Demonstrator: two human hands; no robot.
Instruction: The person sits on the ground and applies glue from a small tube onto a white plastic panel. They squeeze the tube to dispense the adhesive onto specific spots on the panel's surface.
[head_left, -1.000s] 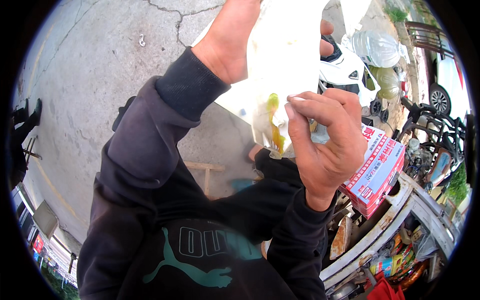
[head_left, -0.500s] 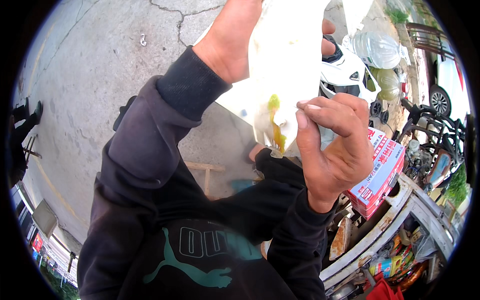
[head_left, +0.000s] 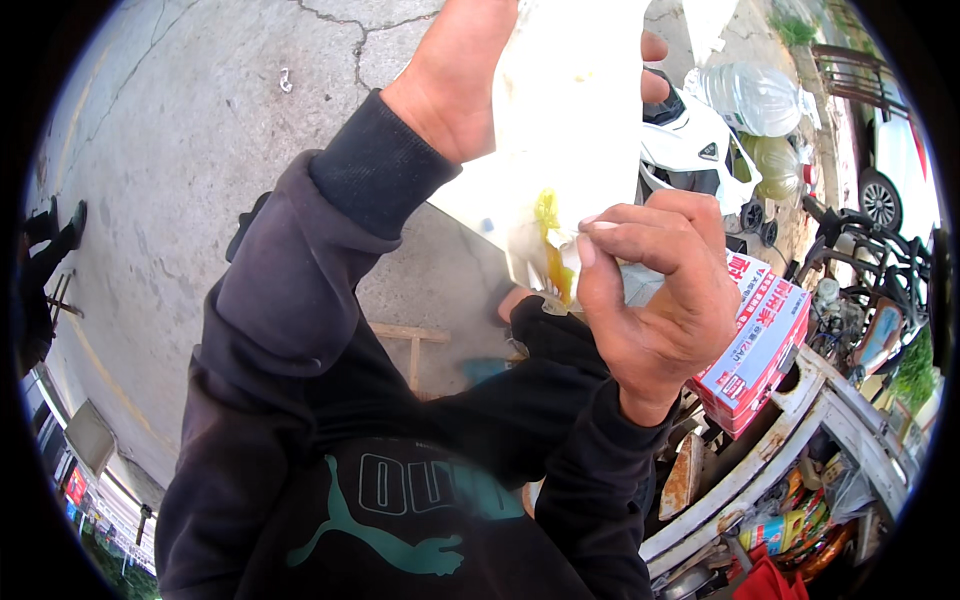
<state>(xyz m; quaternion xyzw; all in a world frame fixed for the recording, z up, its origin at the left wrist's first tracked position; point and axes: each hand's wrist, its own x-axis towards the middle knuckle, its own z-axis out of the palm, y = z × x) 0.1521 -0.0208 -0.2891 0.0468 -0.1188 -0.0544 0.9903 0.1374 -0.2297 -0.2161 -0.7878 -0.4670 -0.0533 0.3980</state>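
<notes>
A bright white panel-like piece (head_left: 570, 120) fills the upper middle, and glare hides most of its detail. My left hand (head_left: 455, 80) grips it from the left; fingertips show past its right edge. On the panel's lower part runs a yellow-green streak (head_left: 555, 255), shiny like glue or resin, with a small whitish patch beside it. My right hand (head_left: 665, 290) is closed in a pinch right at that streak, thumb against forefinger. A small pale bit seems to be between those fingertips, too small to name.
On the right stand a red-and-white carton (head_left: 755, 350), a rusty white metal frame (head_left: 740, 480) and large plastic bottles (head_left: 755, 100). A white scooter-like body (head_left: 690, 145) is behind the panel. Cracked concrete (head_left: 200, 200) spreads left; a person's legs (head_left: 50, 250) show at the far left.
My right hand has shifted slightly left, its pinch now closer to the yellow-green streak. The white panel has tilted or moved a little; my left hand keeps its hold.
</notes>
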